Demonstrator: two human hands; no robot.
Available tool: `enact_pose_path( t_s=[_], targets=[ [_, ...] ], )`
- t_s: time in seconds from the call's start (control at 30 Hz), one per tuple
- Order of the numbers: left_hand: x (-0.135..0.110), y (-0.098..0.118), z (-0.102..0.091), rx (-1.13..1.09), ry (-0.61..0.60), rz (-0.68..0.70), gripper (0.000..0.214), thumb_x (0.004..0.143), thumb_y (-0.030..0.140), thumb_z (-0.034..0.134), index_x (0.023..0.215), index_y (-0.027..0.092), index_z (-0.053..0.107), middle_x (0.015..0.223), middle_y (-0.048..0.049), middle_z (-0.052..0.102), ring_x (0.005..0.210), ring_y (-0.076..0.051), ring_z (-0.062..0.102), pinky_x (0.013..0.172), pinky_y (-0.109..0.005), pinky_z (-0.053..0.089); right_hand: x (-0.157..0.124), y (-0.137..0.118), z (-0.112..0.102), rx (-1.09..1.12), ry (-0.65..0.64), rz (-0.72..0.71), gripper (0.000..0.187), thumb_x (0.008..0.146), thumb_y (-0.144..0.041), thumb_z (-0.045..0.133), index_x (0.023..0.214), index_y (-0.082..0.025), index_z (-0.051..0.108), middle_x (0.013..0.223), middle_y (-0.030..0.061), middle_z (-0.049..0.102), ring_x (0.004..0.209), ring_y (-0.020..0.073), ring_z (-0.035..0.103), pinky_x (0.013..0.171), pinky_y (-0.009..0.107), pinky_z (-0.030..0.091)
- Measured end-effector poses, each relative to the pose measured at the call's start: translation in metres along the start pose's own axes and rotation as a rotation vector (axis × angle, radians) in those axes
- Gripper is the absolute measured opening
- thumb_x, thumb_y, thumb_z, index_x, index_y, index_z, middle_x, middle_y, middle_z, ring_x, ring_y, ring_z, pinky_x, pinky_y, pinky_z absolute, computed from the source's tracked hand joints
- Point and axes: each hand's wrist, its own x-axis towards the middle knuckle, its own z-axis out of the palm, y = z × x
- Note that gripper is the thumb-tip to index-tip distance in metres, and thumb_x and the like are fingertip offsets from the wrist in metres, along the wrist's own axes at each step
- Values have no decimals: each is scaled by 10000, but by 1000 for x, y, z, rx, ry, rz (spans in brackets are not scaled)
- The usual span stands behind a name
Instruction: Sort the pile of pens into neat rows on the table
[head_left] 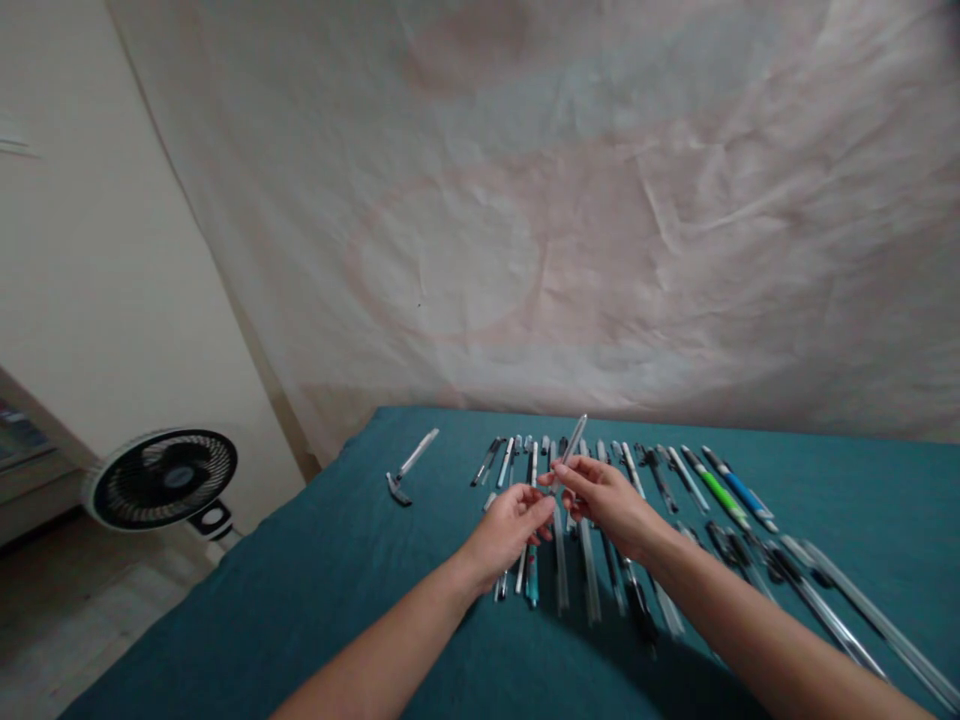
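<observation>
A clear-barrelled pen (pixel 576 438) is raised above the table, tilted with its upper end away from me. My right hand (pixel 604 497) pinches it around the middle between thumb and fingers. At the pen's lower end, my left hand (pixel 516 522) is closed, thumb against fingers; that end is partly hidden by the fingertips. Beneath both hands lie several pens in rows, among them a teal-ended pen (pixel 532 585) and a clear pen (pixel 589 580). Apart at the left are a clear pen piece (pixel 418 452) and a dark piece (pixel 398 489) by its lower end.
A teal cloth (pixel 300 600) covers the table. Toward the right lie a green pen (pixel 716 487), a blue pen (pixel 742 490) and long clear pens (pixel 885 610). A fan (pixel 176 478) stands beyond the left edge. Behind the table hangs a pale, wrinkled sheet (pixel 600 250).
</observation>
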Motion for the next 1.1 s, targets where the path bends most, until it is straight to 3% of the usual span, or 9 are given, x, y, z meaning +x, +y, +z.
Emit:
enact_pose_path(
  t_s=[0.27,0.4,0.63,0.73,0.93,1.1],
  targets=[
    [2,-9,4,7,97,5,333,723,458,480,816,139,455,692,0,536,580,-78,488,568,-214,355,-2,4,5,18,-11,-14,333,700,-467,535,798,-150,505,929,81,612,496,58,450,428,179,331],
    [2,-11,6,-96,105,-30,325,720,458,489,749,136,459,656,8,516,541,-63,465,540,-204,344,-1,6,4,46,-27,-16,359,686,-472,549,841,-151,503,939,91,615,501,63,462,429,181,331],
    [-3,1,8,-510,-82,-182,304,781,422,427,811,132,515,673,-6,493,536,-43,446,561,-193,363,-3,0,2,132,-70,11,353,688,-432,567,921,-172,516,993,87,606,502,57,466,438,181,331],
    [-5,2,10,-432,-71,-128,354,775,476,395,888,153,484,701,-17,518,557,-61,479,556,-202,360,-3,0,2,155,-70,11,328,697,-412,565,924,-179,522,981,71,612,492,51,456,433,180,324],
    [-7,-1,16,-87,161,15,352,717,487,477,833,159,427,697,8,516,556,-70,488,511,-199,335,-3,0,5,143,-78,-5,336,703,-423,552,917,-167,511,970,79,612,438,34,396,404,181,291],
    [-6,-2,16,-106,172,-1,402,731,549,392,773,151,440,624,19,496,501,-60,456,482,-196,308,-5,-1,6,153,-88,-17,310,705,-416,554,895,-176,504,973,68,611,453,39,408,417,186,301]
  ],
)
